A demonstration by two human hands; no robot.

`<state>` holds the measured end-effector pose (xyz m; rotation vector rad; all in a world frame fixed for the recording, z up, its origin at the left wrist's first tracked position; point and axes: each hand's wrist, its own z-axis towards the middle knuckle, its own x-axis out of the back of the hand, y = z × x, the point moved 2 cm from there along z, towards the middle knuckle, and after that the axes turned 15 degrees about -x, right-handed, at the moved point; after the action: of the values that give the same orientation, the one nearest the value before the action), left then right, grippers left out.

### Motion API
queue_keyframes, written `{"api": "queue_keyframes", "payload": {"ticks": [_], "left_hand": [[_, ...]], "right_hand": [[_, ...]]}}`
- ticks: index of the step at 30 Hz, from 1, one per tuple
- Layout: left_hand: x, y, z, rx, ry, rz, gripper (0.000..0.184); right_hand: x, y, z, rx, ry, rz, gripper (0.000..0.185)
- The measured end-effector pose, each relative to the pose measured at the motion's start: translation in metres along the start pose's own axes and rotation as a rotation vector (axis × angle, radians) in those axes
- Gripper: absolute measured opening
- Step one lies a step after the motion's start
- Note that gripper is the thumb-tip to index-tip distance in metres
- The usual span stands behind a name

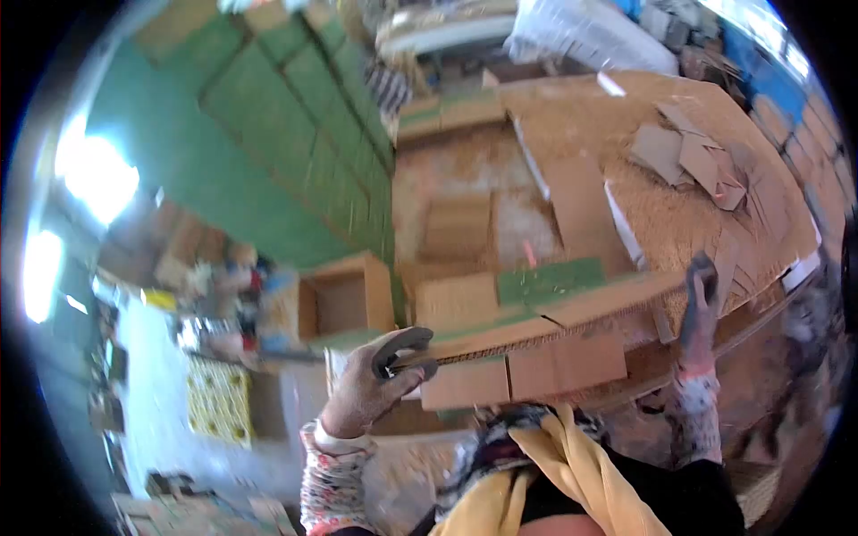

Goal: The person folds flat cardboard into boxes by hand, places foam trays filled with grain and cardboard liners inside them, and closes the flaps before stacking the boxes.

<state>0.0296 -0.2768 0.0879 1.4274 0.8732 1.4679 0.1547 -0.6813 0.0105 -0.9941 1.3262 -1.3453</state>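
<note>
A long, flat piece of cardboard (554, 323) with a green stripe and a corrugated edge spans the space between my hands. My left hand (371, 380), in a grey-tipped glove, has its fingers and thumb closed round the left end. At the right end, my right hand (701, 308), also gloved, holds the piece with its fingers pressed against it. Cardboard flaps (565, 364) lie just below the long edge, nearest my body. Beyond the piece are more cardboard panels, one with a green patch (550, 282).
Cardboard scraps (697, 165) are piled on the brown work surface (590, 112) at the right. Tall green-marked cardboard stacks (259, 116) stand at the left. An open box (344, 299) sits beside them. A yellow pallet (219, 400) lies on the floor.
</note>
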Motion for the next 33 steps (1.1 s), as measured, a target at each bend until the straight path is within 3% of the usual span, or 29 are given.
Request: {"api": "queue_keyframes", "payload": {"ticks": [1, 3, 5, 8, 9, 11, 14, 17, 18, 19, 20, 21, 23, 24, 25, 27, 28, 29, 31, 32, 33], "left_hand": [[-0.002, 0.001, 0.014, 0.147, 0.096, -0.121, 0.038], [0.010, -0.043, 0.061, 0.197, 0.481, -0.229, 0.018], [0.049, -0.081, 0.105, 0.258, 0.384, -0.312, 0.026], [-0.014, -0.004, 0.112, -0.341, -0.117, 0.978, 0.033], [-0.052, 0.017, 0.107, -0.510, -0.360, 1.338, 0.035], [-0.099, 0.010, 0.131, -0.125, -0.823, 0.662, 0.040], [-0.117, -0.054, 0.131, -0.349, -0.920, 0.410, 0.054], [-0.113, -0.005, 0.082, -0.538, -0.755, 0.388, 0.081], [-0.105, -0.018, 0.093, -0.394, -0.360, 0.589, 0.093], [-0.100, -0.039, 0.102, -0.279, -0.140, 0.841, 0.101], [-0.094, -0.060, 0.110, -0.110, 0.063, 1.045, 0.110], [-0.100, -0.075, 0.104, -0.156, 0.116, 0.841, 0.108], [-0.109, -0.101, 0.096, -0.273, 0.230, 0.430, 0.106], [-0.109, -0.113, 0.097, -0.489, 0.396, 0.414, 0.101], [-0.105, -0.114, 0.090, -0.481, 0.428, 0.450, 0.100], [-0.096, -0.104, 0.082, -0.481, 0.498, 0.501, 0.097], [-0.095, -0.105, 0.072, -0.250, 0.370, 0.642, 0.089], [-0.087, -0.115, 0.074, -0.058, 0.292, 0.295, 0.084], [-0.077, -0.126, 0.086, 0.302, 0.102, -0.407, 0.074], [-0.082, -0.129, 0.080, 0.507, -0.017, -0.750, 0.069], [-0.084, -0.122, 0.075, 0.360, 0.005, -0.680, 0.068]], "right_hand": [[-0.008, 0.013, 0.017, 0.031, 0.060, -0.040, 0.045], [-0.028, 0.022, 0.044, -0.026, 0.087, -0.024, 0.047], [-0.056, -0.021, 0.040, 0.053, -0.122, 0.038, 0.050], [-0.057, -0.031, 0.080, -0.030, -0.278, -0.370, 0.069], [-0.065, -0.020, 0.085, 0.045, -0.186, -0.500, 0.076], [-0.087, 0.014, 0.086, 0.162, -0.078, -0.706, 0.091], [-0.100, 0.033, 0.088, 0.278, -0.103, -0.864, 0.109], [-0.073, 0.035, 0.094, 0.259, -0.064, -1.293, 0.088], [-0.066, 0.041, 0.111, 0.144, -0.391, -1.183, 0.088], [-0.063, 0.041, 0.141, 0.024, -0.718, -1.051, 0.089], [-0.069, 0.032, 0.154, -0.078, -0.881, -0.917, 0.088], [-0.075, 0.025, 0.167, -0.203, -1.032, -0.783, 0.087], [-0.092, -0.039, 0.164, -0.373, -0.987, -0.585, 0.081], [-0.093, -0.060, 0.122, -0.002, -0.906, -0.992, 0.078], [-0.096, -0.069, 0.061, 0.392, -0.783, -1.359, 0.075], [-0.075, -0.001, 0.002, 1.002, -0.813, -1.337, 0.086], [-0.062, 0.010, -0.004, 0.926, -0.759, -1.310, 0.090], [-0.056, 0.014, -0.006, 0.853, -0.703, -1.279, 0.095], [-0.055, 0.019, 0.000, 0.938, -0.326, -2.111, 0.096], [-0.049, 0.026, -0.009, 1.084, -0.080, -2.489, 0.095], [-0.044, 0.033, -0.019, 1.232, 0.168, -2.863, 0.095]]}}
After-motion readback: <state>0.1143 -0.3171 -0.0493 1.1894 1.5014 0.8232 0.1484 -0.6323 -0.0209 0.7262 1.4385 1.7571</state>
